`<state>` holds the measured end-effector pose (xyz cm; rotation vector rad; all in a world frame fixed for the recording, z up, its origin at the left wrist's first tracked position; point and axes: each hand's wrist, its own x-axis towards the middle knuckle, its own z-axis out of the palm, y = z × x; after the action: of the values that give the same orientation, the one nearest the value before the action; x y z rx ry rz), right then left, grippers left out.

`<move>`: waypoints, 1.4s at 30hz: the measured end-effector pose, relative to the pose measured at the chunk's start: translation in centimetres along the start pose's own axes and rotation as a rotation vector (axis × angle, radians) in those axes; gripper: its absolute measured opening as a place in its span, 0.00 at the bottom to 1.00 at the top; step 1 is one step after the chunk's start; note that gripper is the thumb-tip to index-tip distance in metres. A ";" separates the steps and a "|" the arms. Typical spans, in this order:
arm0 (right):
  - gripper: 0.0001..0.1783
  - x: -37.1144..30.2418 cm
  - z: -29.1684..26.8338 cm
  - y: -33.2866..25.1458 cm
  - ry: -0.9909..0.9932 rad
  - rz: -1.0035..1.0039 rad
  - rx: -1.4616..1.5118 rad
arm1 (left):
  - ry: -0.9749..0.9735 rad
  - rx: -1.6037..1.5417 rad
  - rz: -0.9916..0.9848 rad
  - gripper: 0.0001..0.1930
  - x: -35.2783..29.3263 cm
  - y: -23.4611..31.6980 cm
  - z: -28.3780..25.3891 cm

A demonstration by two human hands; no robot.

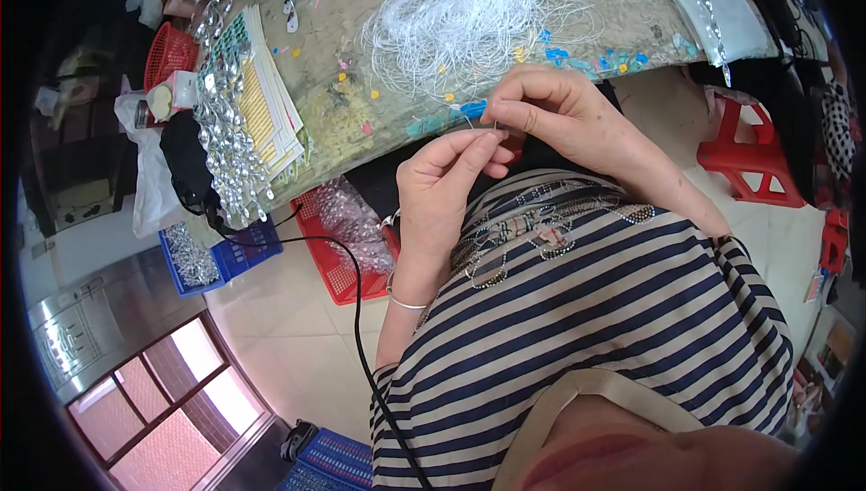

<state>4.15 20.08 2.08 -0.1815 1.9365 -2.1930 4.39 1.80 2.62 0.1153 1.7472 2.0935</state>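
My two hands meet just off the near edge of the table, close in front of my body. My left hand [439, 184] is closed in a pinch, thumb against forefinger, on a thin white thread. Slightly above and to the right, my right hand [561, 115] pinches too; a very fine line shows between the fingertips of both hands, apparently the same thread. Its ends are too thin to follow. Beyond the hands, a loose, tangled heap of white threads [460, 26] spreads over the worn table [329, 98].
Strands of silver faceted beads [233, 134] hang over the table's left edge beside a stack of papers [275, 112]. A clear plastic sheet [722, 13] lies at the right. Below stand a red basket [329, 252], a blue basket [248, 252] and a red stool [753, 162]. A black cable [359, 310] crosses at left.
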 end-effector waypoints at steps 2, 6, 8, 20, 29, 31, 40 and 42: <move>0.09 0.3 -0.2 0.1 0.003 0.029 -0.015 | 0.010 0.023 -0.006 0.08 0.1 -0.1 -0.1; 0.08 1.0 -0.2 0.6 -0.030 -0.026 -0.006 | 0.015 0.042 -0.036 0.08 0.3 -0.3 -0.3; 0.06 1.3 -0.2 0.8 -0.050 -0.025 0.011 | 0.029 0.045 -0.056 0.08 0.3 -0.5 -0.5; 0.04 2.4 -0.7 1.3 -0.198 0.019 -0.035 | -0.006 0.046 -0.153 0.08 -0.2 -1.0 -0.9; 0.08 2.2 -0.7 1.6 -0.184 0.015 -0.048 | -0.006 0.006 -0.195 0.08 0.0 -1.0 -0.9; 0.05 2.1 -0.7 1.2 -0.134 0.031 -0.033 | 0.013 0.003 -0.170 0.09 0.0 -1.0 -0.9; 0.06 2.0 -0.1 0.8 -0.057 -0.100 -0.122 | 0.201 -0.037 -0.092 0.10 0.3 -0.4 -0.4; 0.06 2.0 0.0 0.7 -0.061 -0.058 -0.079 | 0.212 -0.044 -0.083 0.10 0.2 -0.3 -0.3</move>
<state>2.30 19.49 1.33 -0.3165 2.0099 -2.1214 4.18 1.59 2.21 -0.1955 1.7883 2.1475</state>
